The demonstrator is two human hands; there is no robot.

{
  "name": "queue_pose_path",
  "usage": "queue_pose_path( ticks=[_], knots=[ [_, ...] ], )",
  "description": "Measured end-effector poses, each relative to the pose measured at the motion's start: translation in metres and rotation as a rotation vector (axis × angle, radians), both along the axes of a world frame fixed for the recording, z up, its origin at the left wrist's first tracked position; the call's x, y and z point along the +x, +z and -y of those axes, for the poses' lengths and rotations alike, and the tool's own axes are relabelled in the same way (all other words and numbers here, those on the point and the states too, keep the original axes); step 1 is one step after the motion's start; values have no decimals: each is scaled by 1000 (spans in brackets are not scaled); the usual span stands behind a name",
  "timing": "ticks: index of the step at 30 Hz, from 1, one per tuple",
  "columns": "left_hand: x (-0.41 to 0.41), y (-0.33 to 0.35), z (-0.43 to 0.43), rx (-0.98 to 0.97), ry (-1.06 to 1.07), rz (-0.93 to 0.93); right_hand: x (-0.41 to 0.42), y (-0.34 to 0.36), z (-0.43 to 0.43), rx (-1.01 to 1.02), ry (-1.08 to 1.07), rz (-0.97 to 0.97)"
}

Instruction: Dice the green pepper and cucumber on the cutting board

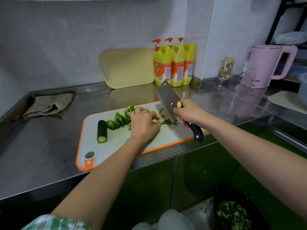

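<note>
A white cutting board with an orange rim [116,146] lies on the steel counter. A short cucumber piece [101,131] lies on the board's left part. Beside it sit several green pepper chunks [120,120]. My left hand [144,124] rests curled on pepper strips [166,122] in the board's middle, fingertips holding them down. My right hand [191,112] grips the black handle of a cleaver [167,98]. The blade is tilted, its edge down on the strips just right of my left fingers. Small cut bits [162,112] lie behind the blade.
A cloth [48,104] lies at the counter's back left. A yellow board [127,68] and three detergent bottles [173,63] stand against the wall. Glasses [225,70] and a pink kettle [267,65] stand at right. A dark bowl of chopped greens [235,211] sits below.
</note>
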State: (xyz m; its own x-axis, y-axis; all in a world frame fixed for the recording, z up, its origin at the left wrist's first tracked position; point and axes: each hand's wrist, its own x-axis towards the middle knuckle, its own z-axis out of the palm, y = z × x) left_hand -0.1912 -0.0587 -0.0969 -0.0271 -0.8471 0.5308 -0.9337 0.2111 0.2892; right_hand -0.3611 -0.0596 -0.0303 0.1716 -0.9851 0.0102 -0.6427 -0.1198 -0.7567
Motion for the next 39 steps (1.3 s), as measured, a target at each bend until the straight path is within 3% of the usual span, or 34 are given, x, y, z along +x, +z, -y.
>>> queue_pose_path(
  ticks=[4, 16, 24, 27, 31, 33, 39],
  knots=[
    [-4, -1, 4, 16, 4, -7, -11, -1, -4, 82, 0, 35],
    [-28, 8, 21, 200, 53, 139, -25, 4, -2, 23, -37, 142],
    [-19, 4, 23, 45, 21, -133, -35, -6, 1, 3, -67, 127],
    [-24, 6, 25, 7, -127, -140, -35, -5, 2, -12, -72, 138],
    [-40, 12, 29, 101, -320, 168, -39, -6, 3, -28, -100, 161],
    [-44, 14, 33, 136, -324, 318, -43, -7, 2, -30, -103, 154],
    [-49, 14, 40, 105, -288, 536, -49, -10, 2, -28, -106, 150]
  ],
)
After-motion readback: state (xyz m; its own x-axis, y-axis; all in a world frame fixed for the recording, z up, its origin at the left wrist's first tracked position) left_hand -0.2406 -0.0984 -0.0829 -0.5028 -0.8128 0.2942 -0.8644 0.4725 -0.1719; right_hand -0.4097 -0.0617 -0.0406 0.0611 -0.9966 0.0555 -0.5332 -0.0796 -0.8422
